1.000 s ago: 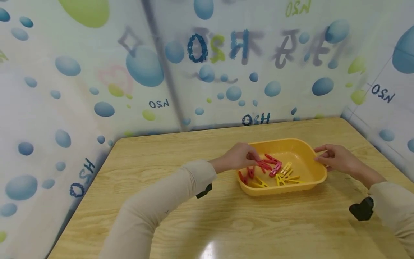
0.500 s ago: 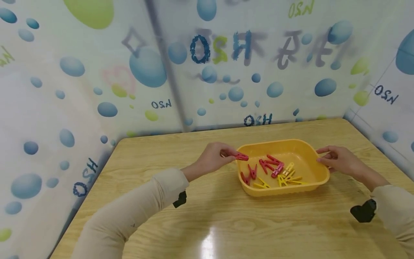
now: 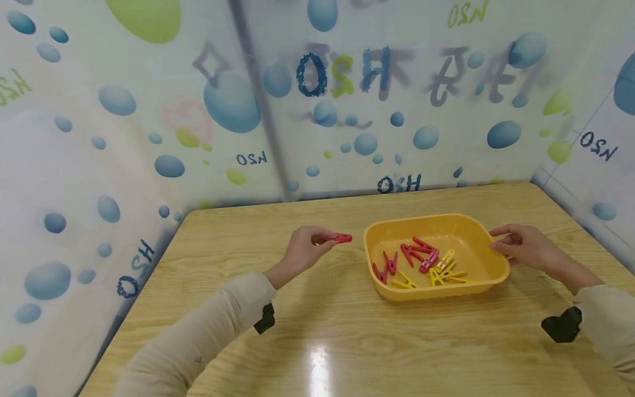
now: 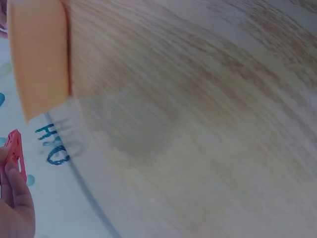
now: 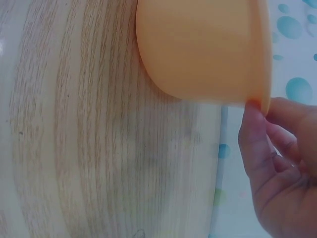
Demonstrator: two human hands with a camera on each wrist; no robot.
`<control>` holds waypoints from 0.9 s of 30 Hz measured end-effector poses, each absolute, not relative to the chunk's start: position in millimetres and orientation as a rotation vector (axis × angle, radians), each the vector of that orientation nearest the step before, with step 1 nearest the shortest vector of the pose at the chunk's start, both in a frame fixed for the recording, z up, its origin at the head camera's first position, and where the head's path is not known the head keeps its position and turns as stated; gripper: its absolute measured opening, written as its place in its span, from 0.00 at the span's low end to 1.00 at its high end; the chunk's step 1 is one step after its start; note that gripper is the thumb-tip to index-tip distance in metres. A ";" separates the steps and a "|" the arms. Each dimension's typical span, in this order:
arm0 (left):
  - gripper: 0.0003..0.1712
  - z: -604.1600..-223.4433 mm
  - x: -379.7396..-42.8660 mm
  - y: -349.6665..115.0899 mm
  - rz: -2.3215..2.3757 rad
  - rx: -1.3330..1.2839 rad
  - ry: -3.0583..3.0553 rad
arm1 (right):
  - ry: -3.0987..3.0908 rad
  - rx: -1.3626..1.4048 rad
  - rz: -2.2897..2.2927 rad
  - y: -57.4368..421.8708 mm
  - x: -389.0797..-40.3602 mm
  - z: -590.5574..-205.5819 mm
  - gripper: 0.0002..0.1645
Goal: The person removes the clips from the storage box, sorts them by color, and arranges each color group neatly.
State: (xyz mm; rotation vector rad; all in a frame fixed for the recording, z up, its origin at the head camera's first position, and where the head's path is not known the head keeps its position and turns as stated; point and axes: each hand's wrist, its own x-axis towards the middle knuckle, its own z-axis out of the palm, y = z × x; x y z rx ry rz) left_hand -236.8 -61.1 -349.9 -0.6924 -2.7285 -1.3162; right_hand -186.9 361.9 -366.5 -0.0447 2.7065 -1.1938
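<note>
Between thumb and fingers of my left hand a red clothespin is pinched, held to the left of a yellow plastic basin. The left wrist view has that clothespin at its left edge, upright in the fingertips. My right hand grips the basin's right rim; in the right wrist view the thumb lies against the outer wall, just under the lip. Inside the basin, several red clothespins lie to the left and middle, one pink clothespin beside several yellow clothespins.
The basin stands on a wood-grain table, towards its right side. A white curtain with blue and green drops and mirrored lettering hangs behind the table and along both sides. Dark wrist straps show below both sleeves.
My left hand has lifted the red clothespin out of the basin and carried it left, past the rim. The right hand keeps its place on the basin's right side.
</note>
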 end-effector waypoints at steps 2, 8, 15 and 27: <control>0.06 -357.3 -239.4 -62.1 -1.324 -0.641 -2.718 | 2.709 -0.042 -1.192 362.0 -186.4 -366.7 0.33; 0.06 -382.0 -246.8 -59.5 -1.316 -0.536 -2.699 | 2.717 -0.049 -1.189 362.0 -185.5 -366.5 0.33; 0.05 -399.8 -249.8 -48.0 -1.343 -0.488 -2.707 | 2.722 -0.064 -1.193 362.9 -186.2 -366.7 0.33; 0.03 -409.3 -253.5 -38.8 -1.273 -0.466 -2.781 | 2.709 -0.052 -1.211 362.4 -186.0 -367.0 0.33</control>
